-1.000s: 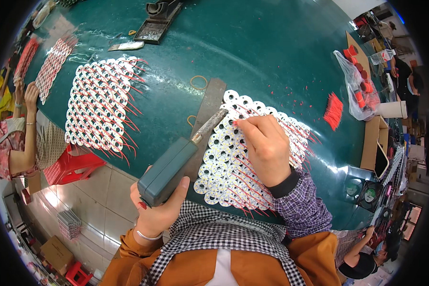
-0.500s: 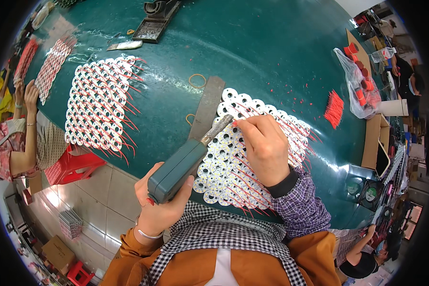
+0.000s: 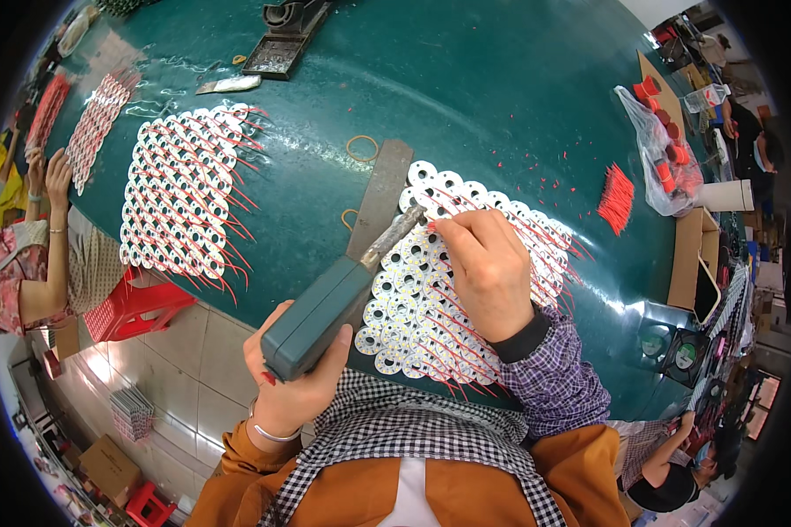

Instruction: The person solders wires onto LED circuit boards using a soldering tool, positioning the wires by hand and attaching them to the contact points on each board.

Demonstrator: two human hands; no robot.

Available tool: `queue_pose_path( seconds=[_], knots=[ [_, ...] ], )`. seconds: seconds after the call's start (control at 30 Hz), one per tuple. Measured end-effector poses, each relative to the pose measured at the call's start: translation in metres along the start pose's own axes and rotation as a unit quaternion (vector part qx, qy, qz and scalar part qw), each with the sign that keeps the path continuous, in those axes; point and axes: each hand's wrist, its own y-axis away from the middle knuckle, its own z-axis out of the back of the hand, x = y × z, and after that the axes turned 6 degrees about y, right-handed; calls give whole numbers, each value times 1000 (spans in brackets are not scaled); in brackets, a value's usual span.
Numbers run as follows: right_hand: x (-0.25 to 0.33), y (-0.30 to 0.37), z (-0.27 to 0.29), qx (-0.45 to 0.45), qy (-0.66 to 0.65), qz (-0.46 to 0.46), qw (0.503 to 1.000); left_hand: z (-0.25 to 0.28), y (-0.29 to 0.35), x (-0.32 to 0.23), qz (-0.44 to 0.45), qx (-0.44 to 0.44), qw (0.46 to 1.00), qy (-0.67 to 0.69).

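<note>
My left hand (image 3: 292, 393) is wrapped round a dark green, boxy soldering gun (image 3: 318, 314). Its metal tip points away and to the right, over the upper left part of a sheet of round white circuit boards (image 3: 394, 329). Close to that tip, my right hand (image 3: 490, 268) pinches a red wire (image 3: 431, 227), of which only a little shows at the fingertips. Red wires lie slanting across many of the boards, while those at the left edge are bare. A flat grey metal bar (image 3: 383, 184) lies along the sheet's left side, partly behind the gun.
A second wired board sheet (image 3: 180, 193) lies left on the green table (image 3: 466, 97). Loose red wires (image 3: 616, 200) lie to the right, near a plastic bag with red spools (image 3: 664, 167). A black tray (image 3: 277, 54) stands at the back. A co-worker's hand (image 3: 59, 176) is far left.
The soldering gun and my left hand have shifted slightly to the left, and the tip has moved a little away from my right fingertips. My right hand has barely moved.
</note>
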Motion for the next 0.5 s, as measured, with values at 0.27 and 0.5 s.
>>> queue_pose_path(
  seconds=[0.27,0.5],
  knots=[
    [0,1,0,-3,11,-4,1000,2,3,-1,-9,-25,1000,0],
    [10,-5,18,-6,17,9,1000,7,4,5,-55,-24,998,-21]
  ],
)
